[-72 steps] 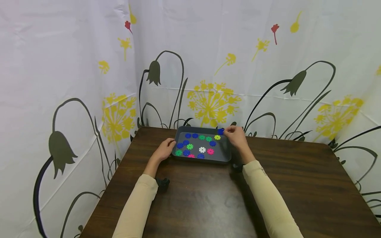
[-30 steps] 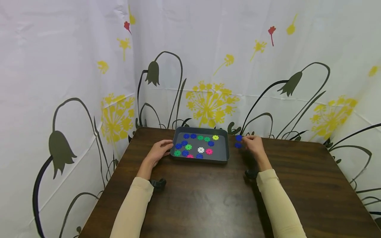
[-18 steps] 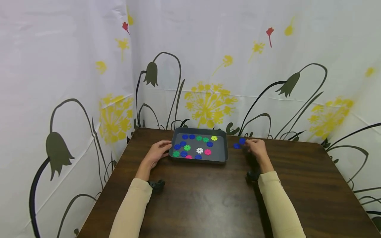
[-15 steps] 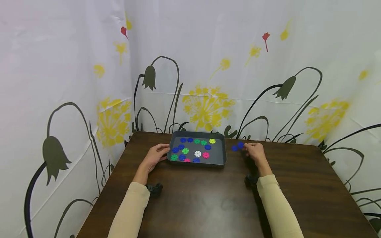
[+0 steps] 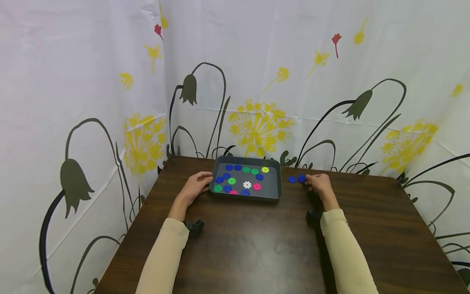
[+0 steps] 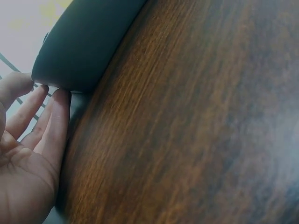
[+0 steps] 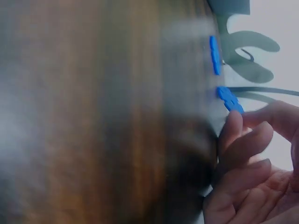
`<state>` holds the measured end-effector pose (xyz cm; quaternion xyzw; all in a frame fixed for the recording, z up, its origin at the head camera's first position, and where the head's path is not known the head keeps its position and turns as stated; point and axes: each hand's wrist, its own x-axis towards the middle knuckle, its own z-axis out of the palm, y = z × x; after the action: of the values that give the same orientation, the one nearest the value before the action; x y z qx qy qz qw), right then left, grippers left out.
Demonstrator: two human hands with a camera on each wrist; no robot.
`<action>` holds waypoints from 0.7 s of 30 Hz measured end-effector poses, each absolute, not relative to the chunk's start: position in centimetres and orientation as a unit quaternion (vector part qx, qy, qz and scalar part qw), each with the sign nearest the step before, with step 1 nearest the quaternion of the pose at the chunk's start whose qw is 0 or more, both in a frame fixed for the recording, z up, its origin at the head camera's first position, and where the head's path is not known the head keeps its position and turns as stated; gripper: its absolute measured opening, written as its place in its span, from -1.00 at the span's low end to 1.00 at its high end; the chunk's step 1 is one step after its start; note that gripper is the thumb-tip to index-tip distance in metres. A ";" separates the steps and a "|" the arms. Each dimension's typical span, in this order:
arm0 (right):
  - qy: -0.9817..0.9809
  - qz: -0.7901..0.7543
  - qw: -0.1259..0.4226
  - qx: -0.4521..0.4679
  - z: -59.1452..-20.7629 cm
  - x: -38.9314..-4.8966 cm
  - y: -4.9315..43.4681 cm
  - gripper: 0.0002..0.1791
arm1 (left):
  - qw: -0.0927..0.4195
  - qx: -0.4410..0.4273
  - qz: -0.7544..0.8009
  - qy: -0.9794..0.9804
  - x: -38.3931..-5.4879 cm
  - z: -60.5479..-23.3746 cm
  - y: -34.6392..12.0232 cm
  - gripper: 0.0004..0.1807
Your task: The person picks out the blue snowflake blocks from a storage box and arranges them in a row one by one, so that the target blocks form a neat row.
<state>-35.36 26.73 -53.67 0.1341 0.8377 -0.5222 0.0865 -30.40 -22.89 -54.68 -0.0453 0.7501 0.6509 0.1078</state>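
Note:
My right hand [image 5: 318,182] pinches a blue notched disc [image 7: 229,99] between thumb and forefinger, to the right of the tray. The held disc is tilted, its lower edge near the table. Just left of it, a second blue disc [image 5: 291,179] lies flat on the wood. At the dark grey tray [image 5: 244,197], my left hand [image 5: 193,187] rests by the left end. In the left wrist view its fairly straight fingers [image 6: 55,116] touch the tray wall. Inside the tray lie several notched discs: blue, green and pink, plus a white one [image 5: 247,185] and a yellow one [image 5: 265,169].
The tray stands near the back edge of a dark brown wooden table [image 5: 249,245]. Behind and beside the table hangs a white curtain [image 5: 235,49] printed with flowers. A black wrist device [image 5: 194,226] is worn on the left arm.
My right hand has carried a blue disc from the tray's back right corner out to the right, then lowered it beside the disc on the table. My left hand stays at the tray.

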 end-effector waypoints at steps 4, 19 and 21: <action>0.841 -0.515 0.105 0.129 -53.6 -35.5 27.0 -0.48 | 0.108 -0.042 0.650 0.751 -30.2 -54.7 -22.8 -0.48; 0.850 -0.497 0.127 0.120 -53.4 -35.9 26.8 -0.59 | 0.103 -0.051 0.647 0.754 -30.3 -54.6 -22.5 -0.49; 0.848 -0.500 0.127 0.120 -53.3 -35.8 26.8 -0.59 | 0.101 -0.054 0.645 0.756 -30.3 -54.7 -22.5 -0.50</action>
<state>-35.77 26.83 -53.27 0.1198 0.8482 -0.5000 0.1273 -30.28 -22.46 -54.67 -0.0540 0.7558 0.6448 0.1008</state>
